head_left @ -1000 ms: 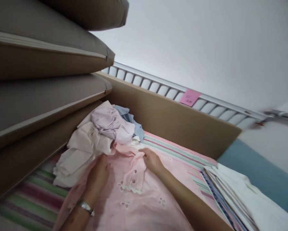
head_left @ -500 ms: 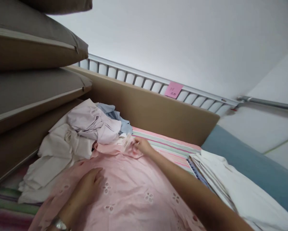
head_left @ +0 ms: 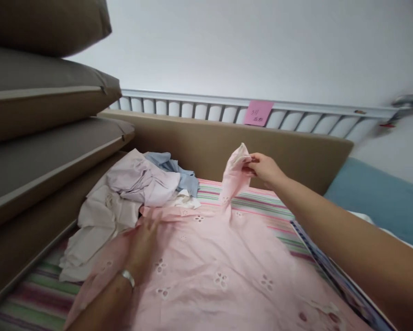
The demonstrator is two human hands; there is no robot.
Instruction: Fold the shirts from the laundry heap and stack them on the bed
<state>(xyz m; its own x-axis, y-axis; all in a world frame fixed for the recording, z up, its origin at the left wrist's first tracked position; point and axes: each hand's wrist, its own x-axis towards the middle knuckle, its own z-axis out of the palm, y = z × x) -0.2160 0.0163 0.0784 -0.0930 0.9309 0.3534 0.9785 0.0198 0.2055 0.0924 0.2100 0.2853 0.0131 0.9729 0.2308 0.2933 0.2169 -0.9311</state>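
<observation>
A pink garment (head_left: 206, 271) with cut-out flower eyelets lies spread over the striped cover in front of me. My right hand (head_left: 263, 169) pinches one corner of it and holds that part up, so the cloth rises in a narrow fold. Bearing down on the garment's upper left part is my left hand (head_left: 146, 241), its fingers stretched out; a silver band circles that wrist. Just beyond the left hand lies a heap of crumpled clothes, with a white one (head_left: 101, 225), a pale lilac one (head_left: 146, 179) and a blue one (head_left: 175, 170).
Thick brown cushions (head_left: 54, 110) are stacked on the left. A tan board (head_left: 199, 142) runs along the back before a white radiator (head_left: 192, 109), which bears a pink note (head_left: 258, 113). Folded clothes (head_left: 344, 280) lie at right, partly behind my forearm, near a teal surface (head_left: 381, 197).
My right hand has moved up and right, lifting the garment's corner off the cover. The left hand has shifted forward and its fingers have spread. The view has turned slightly.
</observation>
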